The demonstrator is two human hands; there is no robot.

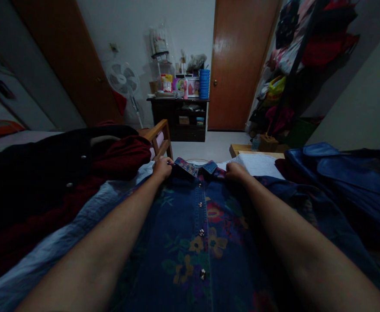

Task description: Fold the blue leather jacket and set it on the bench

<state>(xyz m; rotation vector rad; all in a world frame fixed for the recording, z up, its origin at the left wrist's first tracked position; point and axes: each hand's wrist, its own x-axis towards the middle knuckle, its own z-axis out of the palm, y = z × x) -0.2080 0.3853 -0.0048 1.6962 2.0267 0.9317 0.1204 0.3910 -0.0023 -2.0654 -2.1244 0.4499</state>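
A dark blue denim shirt (177, 216) with a printed flower pattern lies front side up before me, its collar at the far end. Metal buttons run down its middle, done up along the placket. My left hand (162, 168) is closed on the shirt's left shoulder beside the collar. On the other side of the collar, my right hand (236, 171) grips the right shoulder, fingers curled in. Both arms reach straight forward over the shirt. One sleeve (287, 190) spreads out to the right, past my right forearm.
Dark and maroon clothes (112, 164) are heaped at left on a light blue sheet (89, 208). Folded blue denim (346, 177) lies at right. Beyond stand a wooden bed frame (164, 134), a fan (123, 80), a dark cabinet (180, 123) and a wooden door (233, 65).
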